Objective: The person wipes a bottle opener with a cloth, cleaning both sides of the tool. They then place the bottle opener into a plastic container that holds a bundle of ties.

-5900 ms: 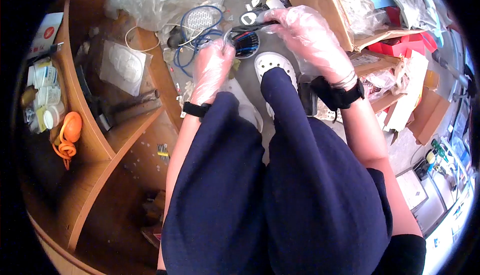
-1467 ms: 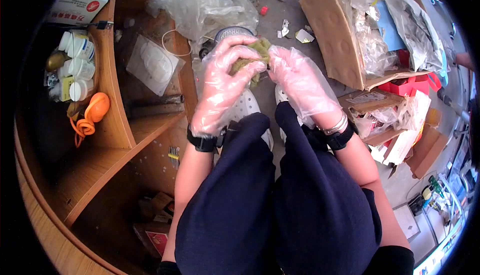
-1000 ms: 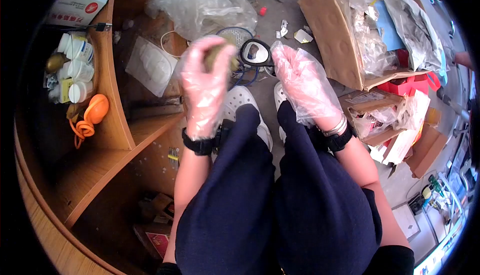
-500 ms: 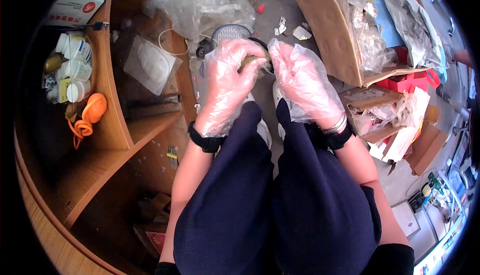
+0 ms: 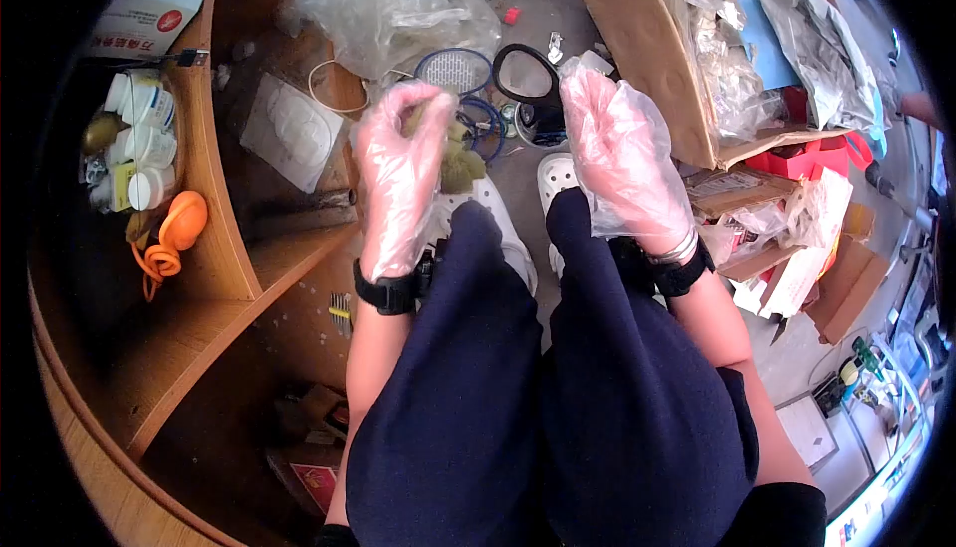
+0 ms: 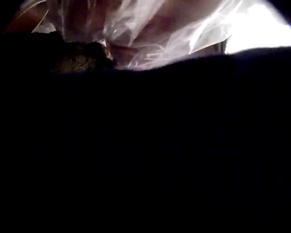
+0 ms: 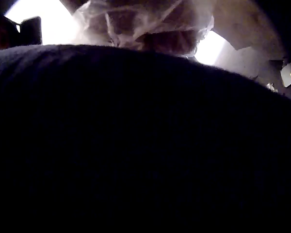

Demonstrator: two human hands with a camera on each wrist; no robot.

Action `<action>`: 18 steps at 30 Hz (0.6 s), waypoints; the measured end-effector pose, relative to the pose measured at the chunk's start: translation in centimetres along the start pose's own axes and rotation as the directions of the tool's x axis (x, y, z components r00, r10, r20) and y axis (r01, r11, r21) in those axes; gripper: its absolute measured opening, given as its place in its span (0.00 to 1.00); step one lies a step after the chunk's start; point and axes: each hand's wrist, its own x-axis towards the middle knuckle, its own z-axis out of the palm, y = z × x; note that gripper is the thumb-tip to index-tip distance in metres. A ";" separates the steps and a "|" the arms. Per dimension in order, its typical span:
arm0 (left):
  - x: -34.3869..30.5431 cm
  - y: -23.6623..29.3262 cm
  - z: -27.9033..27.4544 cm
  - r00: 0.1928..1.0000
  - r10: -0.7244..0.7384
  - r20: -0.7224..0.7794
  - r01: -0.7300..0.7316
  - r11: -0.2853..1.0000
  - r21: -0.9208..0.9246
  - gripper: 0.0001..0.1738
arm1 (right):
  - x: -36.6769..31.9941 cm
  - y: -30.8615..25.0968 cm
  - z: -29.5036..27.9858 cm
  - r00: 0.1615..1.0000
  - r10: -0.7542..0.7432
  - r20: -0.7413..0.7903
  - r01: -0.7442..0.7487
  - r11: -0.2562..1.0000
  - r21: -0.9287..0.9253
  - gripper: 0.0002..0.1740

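Note:
My left hand (image 5: 403, 169), in a clear plastic glove, has its thumb and fingers curled round an olive-green cloth (image 5: 461, 167), which hangs down over a white clog (image 5: 498, 223). To the right, my gloved right hand (image 5: 627, 149) pinches the edge of a black-rimmed oval piece (image 5: 499, 74) with a pale grey face. The two hands are apart above the floor. In the left wrist view, glove plastic (image 6: 136, 29) shows along the top and a dark sleeve or trouser hides most. The right wrist view is mostly covered by dark fabric (image 7: 136, 121).
Blue cable loops (image 5: 488, 129) and a blue-rimmed mesh oval (image 5: 455, 71) lie beyond the hands. A wooden cabinet (image 5: 234, 238) stands at left, with bottles (image 5: 149, 144) and an orange bulb (image 5: 185, 218). A cardboard box (image 5: 642, 59) of plastic wrapping is at right.
The right hand keeps hold of the black-rimmed piece. The left hand went away from it, back against it with the cloth, then left again, where the cloth now hangs lower.

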 end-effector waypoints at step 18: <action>-0.2 -1.1 1.2 0.996 0.005 0.086 -0.006 1.000 0.012 0.11 | 0.6 1.0 2.2 0.957 0.291 0.013 -0.247 0.786 0.567 0.14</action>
